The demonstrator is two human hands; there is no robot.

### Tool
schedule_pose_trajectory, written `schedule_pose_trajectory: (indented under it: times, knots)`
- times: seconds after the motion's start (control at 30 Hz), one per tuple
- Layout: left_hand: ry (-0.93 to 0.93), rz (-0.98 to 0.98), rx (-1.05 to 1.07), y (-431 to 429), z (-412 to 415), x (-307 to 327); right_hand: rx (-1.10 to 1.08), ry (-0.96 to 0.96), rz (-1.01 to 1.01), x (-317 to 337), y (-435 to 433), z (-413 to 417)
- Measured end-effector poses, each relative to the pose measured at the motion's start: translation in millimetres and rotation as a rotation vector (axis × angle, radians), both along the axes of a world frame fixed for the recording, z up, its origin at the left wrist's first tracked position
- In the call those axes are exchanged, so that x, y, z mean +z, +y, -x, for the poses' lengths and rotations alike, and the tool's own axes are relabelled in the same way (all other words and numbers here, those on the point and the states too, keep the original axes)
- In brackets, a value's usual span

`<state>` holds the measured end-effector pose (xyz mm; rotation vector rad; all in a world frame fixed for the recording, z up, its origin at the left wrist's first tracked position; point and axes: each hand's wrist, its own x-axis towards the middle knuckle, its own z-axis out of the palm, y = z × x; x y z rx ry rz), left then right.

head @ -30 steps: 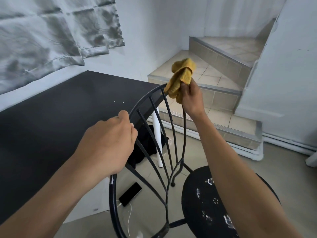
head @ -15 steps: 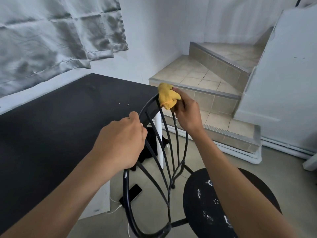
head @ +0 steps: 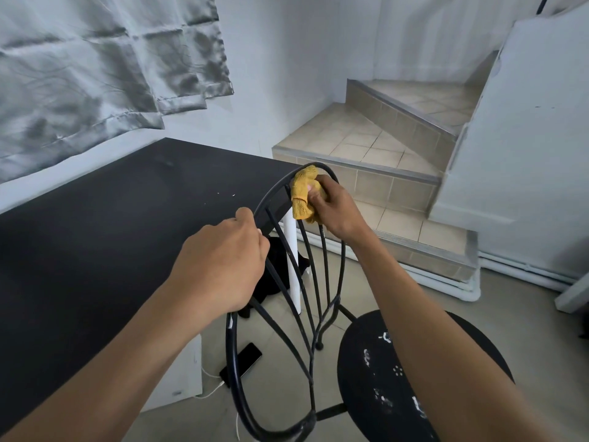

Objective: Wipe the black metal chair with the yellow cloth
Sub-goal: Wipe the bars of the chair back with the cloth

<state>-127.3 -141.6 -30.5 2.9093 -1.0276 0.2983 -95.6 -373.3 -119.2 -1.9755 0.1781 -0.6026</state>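
The left hand (head: 223,266) is clenched around the curved outer rod of the chair's backrest, knuckles toward the camera, gripping the hoop on its left side. The right hand (head: 334,208) is closed on the yellow cloth (head: 302,199), bunching it into a wad and pressing it against the top of the hoop, where the rod arches over; a fingertip shows against the fabric. The cloth is a coarse, ribbed weave in mustard yellow, folded thick, with a lower end hanging just below the hand and touching the upper ends of the inner rods. The black metal chair (head: 318,314) has a backrest made of a thin oval hoop filled with slender curved rods that fan out from a narrow point near the seat. Its round seat (head: 382,378) is black with scattered white flecks and chipped spots, and it lies under the right forearm. White scuffs also mark the hoop low on its left side. Behind the backrest stands a dark surface (head: 111,218) on a white leg (head: 291,266). A dark phone (head: 242,362) lies on the floor beneath, with a white cable leading from it. Tiled steps (head: 366,145) rise beyond the right hand, and a grey crumpled curtain (head: 95,74) hangs on the wall at the left.
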Motion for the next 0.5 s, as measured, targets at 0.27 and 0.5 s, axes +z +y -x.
schedule_pose_trajectory:
  times: [0.27, 0.5]
  knots:
    - [0.008, 0.030, -0.012, 1.1, -2.4, -2.6, -0.113, -0.013, 0.136, -19.6, 5.7, -12.7]
    - [0.005, 0.023, -0.008, 1.1, -2.4, -2.2, -0.180, 0.028, 0.191, -75.3, 2.7, 1.0]
